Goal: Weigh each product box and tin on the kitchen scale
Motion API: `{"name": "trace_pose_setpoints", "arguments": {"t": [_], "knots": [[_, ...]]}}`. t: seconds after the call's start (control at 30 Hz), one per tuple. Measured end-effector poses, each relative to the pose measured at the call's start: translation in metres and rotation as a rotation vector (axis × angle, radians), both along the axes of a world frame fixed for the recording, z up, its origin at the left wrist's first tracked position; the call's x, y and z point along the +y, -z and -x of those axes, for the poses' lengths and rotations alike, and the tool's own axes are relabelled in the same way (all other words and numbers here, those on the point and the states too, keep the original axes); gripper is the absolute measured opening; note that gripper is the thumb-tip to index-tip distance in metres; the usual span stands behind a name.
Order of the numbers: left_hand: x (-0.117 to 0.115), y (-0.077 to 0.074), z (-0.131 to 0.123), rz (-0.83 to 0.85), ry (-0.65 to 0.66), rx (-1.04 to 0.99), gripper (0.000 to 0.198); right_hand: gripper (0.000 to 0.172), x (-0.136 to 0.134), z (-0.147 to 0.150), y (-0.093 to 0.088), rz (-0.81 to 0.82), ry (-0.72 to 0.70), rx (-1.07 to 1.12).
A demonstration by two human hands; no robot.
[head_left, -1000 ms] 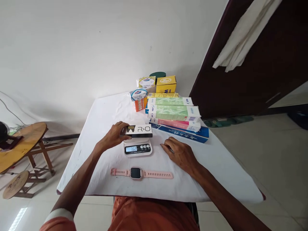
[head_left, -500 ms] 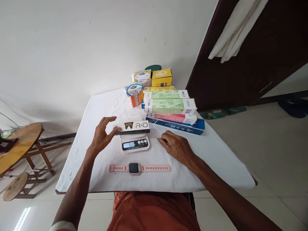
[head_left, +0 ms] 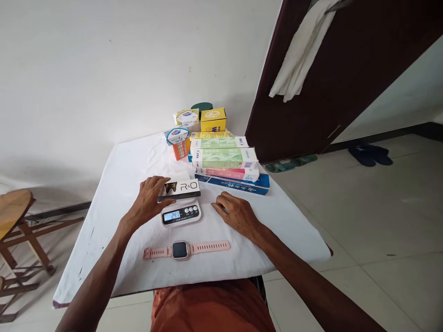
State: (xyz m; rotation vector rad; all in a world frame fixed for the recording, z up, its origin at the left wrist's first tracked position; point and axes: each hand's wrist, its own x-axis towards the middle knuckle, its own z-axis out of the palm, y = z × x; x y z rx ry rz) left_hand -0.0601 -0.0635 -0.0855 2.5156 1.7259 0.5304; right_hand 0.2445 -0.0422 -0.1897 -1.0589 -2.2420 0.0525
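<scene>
A white and black R&O toothpaste box (head_left: 189,186) lies across the pan of a small white digital scale (head_left: 194,218). The scale's lit display appears to read 241. My left hand (head_left: 151,197) is closed around the left end of the box, fingers over the far side and thumb along the near side. To the right of the scale, my right hand (head_left: 235,212) rests on the white tablecloth (head_left: 294,235) with its fingers curled in; nothing shows in them. In front of the scale a pink-strapped smartwatch (head_left: 180,250) is laid out flat.
Behind the scale stand several stacked boxes: green toothpaste boxes (head_left: 224,158), a pink box (head_left: 235,173), a blue box (head_left: 231,183), a yellow box (head_left: 213,121) and small soap boxes (head_left: 177,135). A wall is behind the table. A wooden stool (head_left: 15,205) stands left.
My left hand has moved onto the left end of the toothpaste box and closed around it. The scale reading has dropped from 362 to 241. The camera view has shifted.
</scene>
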Motion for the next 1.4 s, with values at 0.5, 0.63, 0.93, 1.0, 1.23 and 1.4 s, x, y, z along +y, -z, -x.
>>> {"name": "trace_pose_setpoints", "arguments": {"t": [0.5,0.63,0.93,1.0,1.23,1.4], "knots": [[0.053,-0.09,-0.034,-0.126,0.114,-0.114,0.042,0.031,0.004,0.002,0.001,-0.019,0.021,-0.025],[0.115,-0.095,-0.084,-0.123,0.224,-0.061,0.042,0.028,0.004,0.002,0.002,-0.045,0.023,-0.043],[0.187,-0.059,-0.117,-0.072,0.252,-0.004,0.047,0.027,0.001,0.002,0.001,-0.079,0.03,-0.046],[0.177,-0.059,-0.111,-0.142,0.253,-0.045,0.059,0.028,0.001,0.002,0.001,-0.062,0.033,-0.054],[0.112,-0.047,-0.096,-0.32,0.2,-0.037,0.043,0.027,0.003,0.003,0.0,0.013,0.024,-0.074],[0.097,-0.02,-0.102,-0.186,0.189,0.134,0.062,0.03,0.002,0.003,-0.002,0.019,0.038,-0.101]]}}
